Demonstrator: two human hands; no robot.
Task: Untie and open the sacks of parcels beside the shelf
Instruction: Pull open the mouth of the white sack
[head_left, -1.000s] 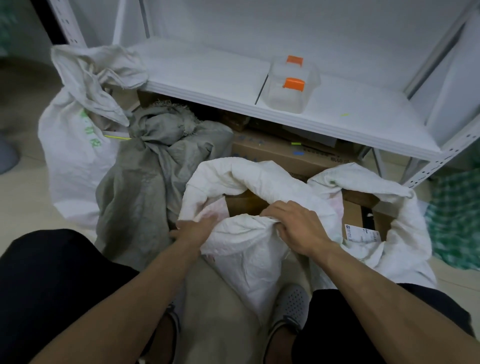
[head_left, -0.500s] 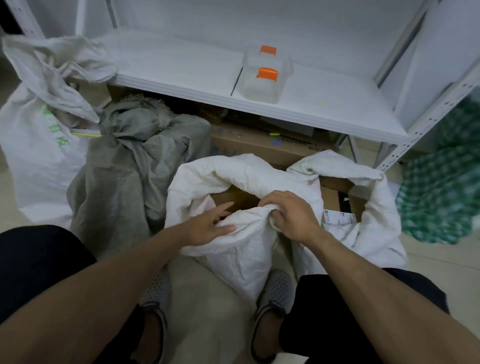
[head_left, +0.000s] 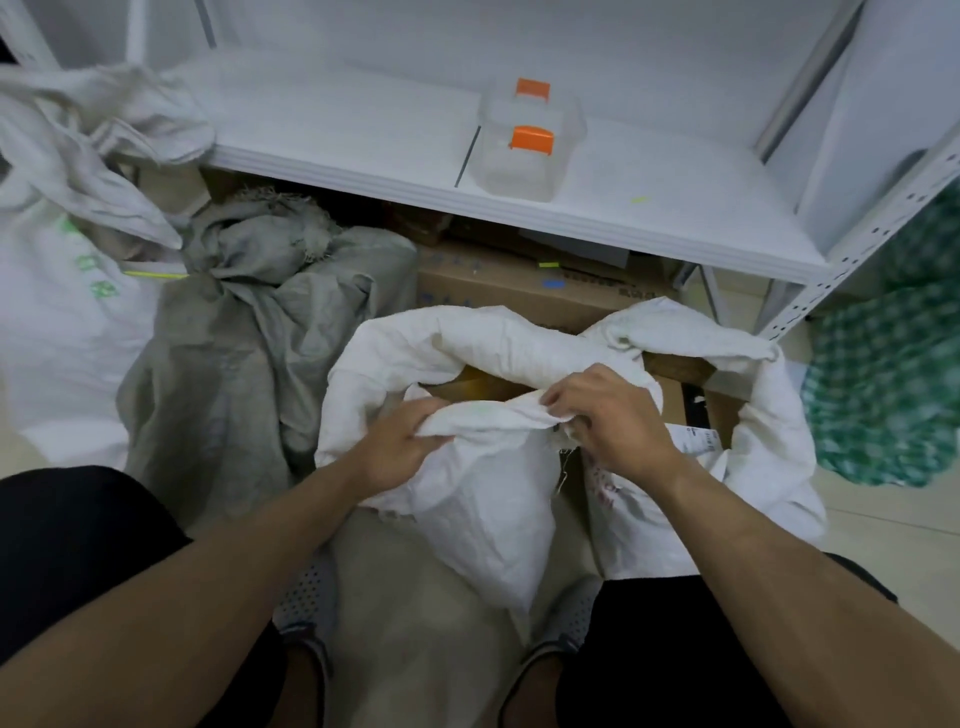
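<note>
Left hand (head_left: 400, 447) clenched on the near rim of the white woven sack (head_left: 483, 499), fingers curled into bunched fabric. Right hand (head_left: 613, 421) grips the same rim just beside it, fingers pinched over a rolled fold. Sack mouth is open; rim rolled back in thick crumpled folds, brown cardboard parcels (head_left: 675, 400) visible inside, one with a white printed label. Sack sits on the floor between the person's knees, in front of the shelf (head_left: 363, 130). Left of it: a limp grey sack (head_left: 244, 338), knotted at the top with a frayed edge; far left, a white sack (head_left: 62, 312) with green print. On the shelf, a clear plastic container (head_left: 524, 150) with orange clips.
</note>
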